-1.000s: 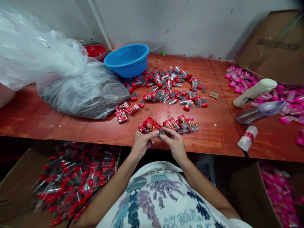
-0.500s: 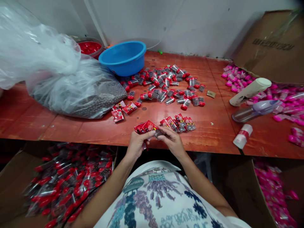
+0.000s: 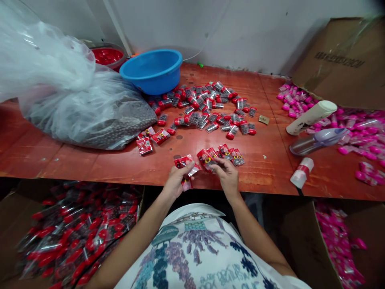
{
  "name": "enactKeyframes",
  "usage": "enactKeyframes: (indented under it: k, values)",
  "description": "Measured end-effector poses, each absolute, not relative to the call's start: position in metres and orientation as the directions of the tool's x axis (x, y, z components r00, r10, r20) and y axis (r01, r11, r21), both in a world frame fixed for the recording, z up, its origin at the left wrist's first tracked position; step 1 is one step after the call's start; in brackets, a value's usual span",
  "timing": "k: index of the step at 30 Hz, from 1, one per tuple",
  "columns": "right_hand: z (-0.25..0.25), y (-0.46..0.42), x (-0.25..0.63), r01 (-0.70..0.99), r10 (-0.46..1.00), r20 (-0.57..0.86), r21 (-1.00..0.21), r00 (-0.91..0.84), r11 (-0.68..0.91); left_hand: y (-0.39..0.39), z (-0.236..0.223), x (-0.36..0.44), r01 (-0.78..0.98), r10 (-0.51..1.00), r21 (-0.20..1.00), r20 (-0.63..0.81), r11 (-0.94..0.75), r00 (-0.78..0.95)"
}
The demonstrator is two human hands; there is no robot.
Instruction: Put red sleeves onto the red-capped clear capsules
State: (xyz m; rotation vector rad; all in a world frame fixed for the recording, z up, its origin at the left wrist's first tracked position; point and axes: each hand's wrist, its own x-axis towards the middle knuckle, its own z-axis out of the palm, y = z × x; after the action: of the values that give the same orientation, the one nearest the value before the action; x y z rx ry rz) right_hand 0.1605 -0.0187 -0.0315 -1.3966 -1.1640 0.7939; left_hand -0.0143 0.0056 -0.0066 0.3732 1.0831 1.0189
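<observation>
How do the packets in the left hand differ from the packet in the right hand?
Number: the left hand holds several packets; the right hand appears to hold a single packet.
Look: the left-hand packets show a pale, shiny part; the right-hand packet shows a yellow mark.
Arrangement: the left-hand packets are spread, with one lower down; the right-hand packet is pinched near its lower edge.
Both are largely red.

Dressed in a white top (image 3: 207, 257) filling the bottom centre of the frame, printed at left with a rounded grey-green leaf shape (image 3: 167, 232) and columns of teal and mauve (image 3: 182, 267), in the middle with drooping purple sprays (image 3: 196, 239), towards the right with navy leafy sprigs (image 3: 246, 257), low down with pale blue lettering (image 3: 222, 277). Cut short at a white sleeve (image 3: 297, 282) at lower right, leaving forearms (image 3: 143, 225) and hands (image 3: 174, 182) bare.
</observation>
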Motion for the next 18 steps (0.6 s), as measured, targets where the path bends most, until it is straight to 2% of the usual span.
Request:
enactKeyframes:
  k: [3, 5, 7, 10, 12, 15, 18]
  values:
    - [-0.028, -0.013, 0.174, 0.432, 0.903, 0.242, -0.899, 0.355, 0.071, 0.011, -0.004, -0.015, -0.589, 0.76, 0.552, -0.627, 0.589, 0.173]
    - [-0.024, -0.012, 0.172, 0.494, 0.906, 0.275, -0.865, 0.322, 0.087, 0.012, -0.002, -0.012, -0.592, 0.736, 0.523, -0.651, 0.614, 0.188]
    - [-0.021, -0.012, 0.161, 0.434, 0.943, 0.226, -0.895, 0.243, 0.102, 0.011, -0.002, -0.007, -0.593, 0.767, 0.564, -0.624, 0.575, 0.15]
    - [-0.023, -0.011, 0.14, 0.231, 0.991, 0.083, -0.971, 0.104, 0.057, 0.007, -0.003, -0.001, -0.573, 0.819, 0.632, -0.559, 0.521, 0.128]
    - [-0.024, -0.008, 0.133, 0.166, 0.998, 0.045, -0.985, 0.053, 0.036, 0.007, -0.003, -0.002, -0.525, 0.811, 0.657, -0.572, 0.541, 0.12]
    - [-0.017, 0.001, 0.141, 0.267, 0.993, 0.084, -0.958, -0.078, 0.102, 0.009, -0.002, -0.005, -0.493, 0.822, 0.69, -0.56, 0.531, 0.101]
    - [-0.006, 0.021, 0.166, 0.425, 0.953, 0.125, -0.873, -0.276, 0.237, 0.014, 0.002, -0.006, -0.486, 0.832, 0.713, -0.552, 0.505, 0.055]
